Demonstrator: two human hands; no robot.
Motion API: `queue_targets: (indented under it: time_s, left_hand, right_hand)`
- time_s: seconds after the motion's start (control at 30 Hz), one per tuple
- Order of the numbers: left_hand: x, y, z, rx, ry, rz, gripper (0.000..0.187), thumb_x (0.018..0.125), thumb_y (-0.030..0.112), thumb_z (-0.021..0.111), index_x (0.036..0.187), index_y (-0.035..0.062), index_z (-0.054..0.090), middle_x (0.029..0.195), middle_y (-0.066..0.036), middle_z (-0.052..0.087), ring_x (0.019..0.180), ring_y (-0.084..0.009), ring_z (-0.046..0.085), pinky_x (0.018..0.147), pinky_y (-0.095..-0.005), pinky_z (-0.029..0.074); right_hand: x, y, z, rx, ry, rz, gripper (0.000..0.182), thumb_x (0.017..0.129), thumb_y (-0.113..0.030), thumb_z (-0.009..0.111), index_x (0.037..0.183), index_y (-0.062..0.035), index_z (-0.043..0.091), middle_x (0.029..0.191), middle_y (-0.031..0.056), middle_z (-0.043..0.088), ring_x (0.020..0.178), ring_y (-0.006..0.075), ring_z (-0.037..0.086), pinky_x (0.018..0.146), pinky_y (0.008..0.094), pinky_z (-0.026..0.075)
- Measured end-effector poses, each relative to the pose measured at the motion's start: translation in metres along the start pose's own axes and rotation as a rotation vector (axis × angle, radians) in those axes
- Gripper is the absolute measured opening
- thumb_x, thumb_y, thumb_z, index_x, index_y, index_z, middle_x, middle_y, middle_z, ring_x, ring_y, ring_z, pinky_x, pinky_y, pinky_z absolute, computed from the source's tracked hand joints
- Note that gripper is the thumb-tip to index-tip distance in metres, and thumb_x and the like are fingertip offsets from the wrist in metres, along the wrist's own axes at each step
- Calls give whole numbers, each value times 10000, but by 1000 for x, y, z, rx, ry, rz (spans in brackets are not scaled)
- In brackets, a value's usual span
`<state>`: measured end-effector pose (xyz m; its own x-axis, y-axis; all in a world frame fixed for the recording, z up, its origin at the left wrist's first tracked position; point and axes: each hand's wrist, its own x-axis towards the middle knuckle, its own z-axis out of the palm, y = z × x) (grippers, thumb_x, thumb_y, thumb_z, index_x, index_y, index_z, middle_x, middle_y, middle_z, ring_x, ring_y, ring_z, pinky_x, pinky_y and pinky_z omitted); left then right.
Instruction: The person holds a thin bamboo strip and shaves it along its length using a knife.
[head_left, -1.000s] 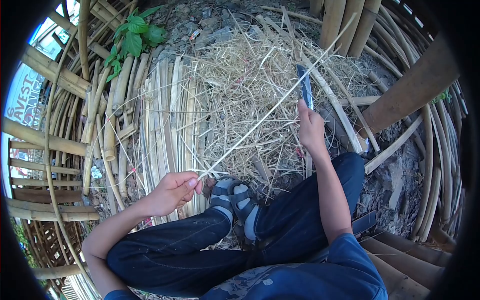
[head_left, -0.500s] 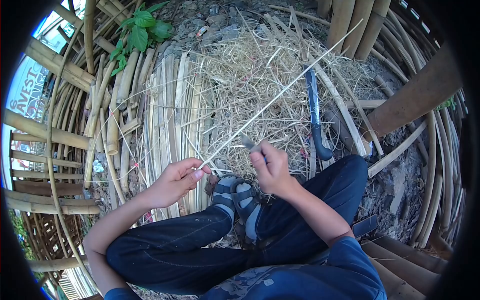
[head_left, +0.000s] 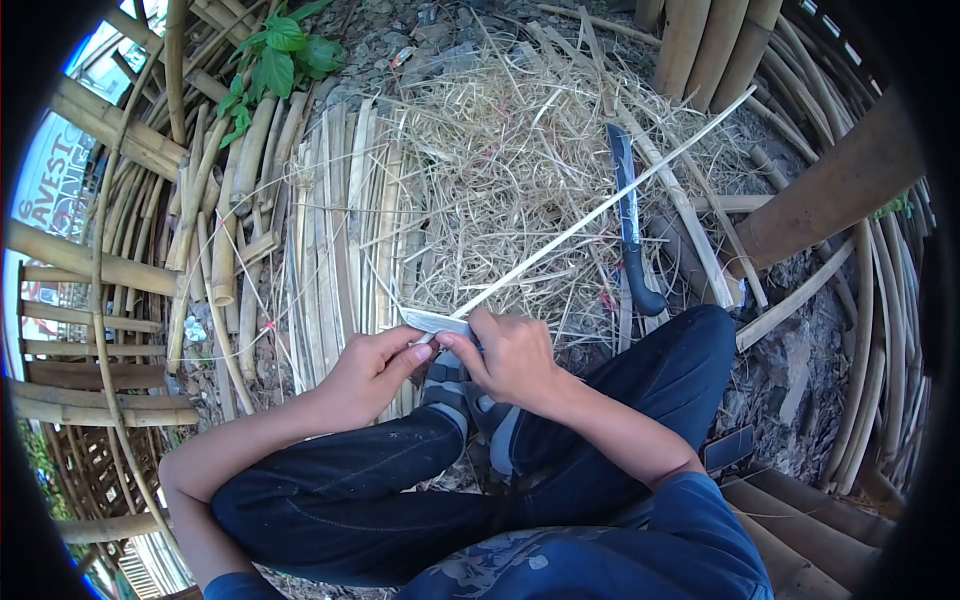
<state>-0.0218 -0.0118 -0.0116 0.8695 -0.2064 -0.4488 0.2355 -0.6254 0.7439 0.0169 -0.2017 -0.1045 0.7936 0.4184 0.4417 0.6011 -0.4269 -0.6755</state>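
A long pale bamboo strip [head_left: 590,220] slants from my hands up to the far right. My left hand [head_left: 362,378] pinches its near end between thumb and fingers. In my right hand [head_left: 515,362] is a knife [head_left: 436,321], its handle mostly hidden by the fingers. The blade lies across the strip close to my left fingertips and appears to touch it. Both hands are close together above my sandalled feet [head_left: 447,385].
Curly shavings [head_left: 510,190] cover the ground ahead. A machete [head_left: 628,215] with a dark handle lies on them, right of centre. Split bamboo slats [head_left: 335,220] are laid out at the left. A thick bamboo pole [head_left: 830,190] leans in at the right, and a dark phone-like object [head_left: 728,449] is near my right knee.
My right hand has brought the knife left and down onto the strip beside my left hand. The strip's far end has dropped and shifted right.
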Motion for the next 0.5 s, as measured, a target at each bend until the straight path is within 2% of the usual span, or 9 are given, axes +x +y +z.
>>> queue_targets:
  time_s: [0.23,0.33,0.4,0.43,0.5]
  left_hand:
    - [1,3,1,-88,16,39,237,979,137,514,1083,-50,615,751,-36,603,682,-72,486,612,-243,425]
    - [-2,-6,4,-201,14,-11,237,986,145,505,1077,-37,626,750,-8,586,678,-67,473,612,-229,415]
    - [-5,-15,3,-246,-52,-133,247,994,162,493,1071,-24,637,745,9,556,664,-53,444,607,-217,401]
    - [-3,-18,2,-247,-59,-129,247,994,162,493,1071,-24,637,745,9,556,664,-53,444,607,-217,401]
    - [1,-21,1,-213,-58,-66,251,1012,163,449,1066,-10,623,614,68,362,531,-26,298,478,-198,253]
  right_hand:
    - [2,9,-2,-68,85,-35,396,895,-348,614,685,-28,510,482,123,516,404,296,543,379,392,404]
    - [8,36,-10,-171,144,158,416,923,-359,573,662,-42,503,456,130,512,387,292,543,373,404,411]
    - [22,65,-32,-60,165,459,492,974,-395,461,672,-12,530,454,162,492,420,358,538,439,457,408]
    - [24,82,-40,-21,214,516,538,986,-420,412,702,7,575,470,167,495,444,364,534,484,469,405]
    - [25,101,-49,28,232,545,542,988,-421,402,724,12,592,480,167,497,449,360,528,490,469,401]
